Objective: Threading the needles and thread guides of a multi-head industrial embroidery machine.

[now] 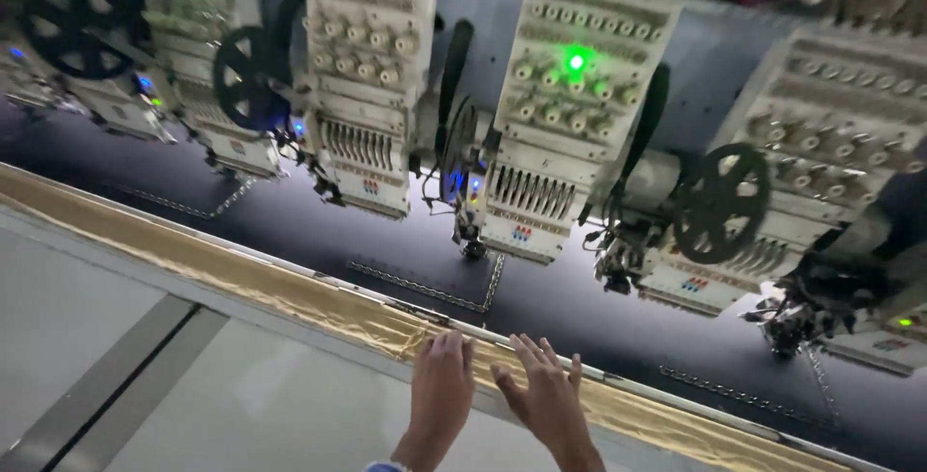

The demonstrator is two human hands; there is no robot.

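My left hand [441, 392] lies flat, palm down, on a strip of gold fabric [290, 291] that runs along the frame edge of an embroidery machine. Beside it, my right hand [546, 395] hovers with fingers spread just over the same gold strip. Neither hand holds anything. Beyond the strip stretches dark fabric [570, 313] with pale stitched outlines on it. Above that fabric hangs a row of white embroidery heads [570, 115] with needles and thread knobs; two show green lights.
A grey table surface [261, 404] with a dark seam lies on my side of the gold strip. Black spoked wheels [719, 204] sit between the heads. Coloured cloth hangs at the far top right.
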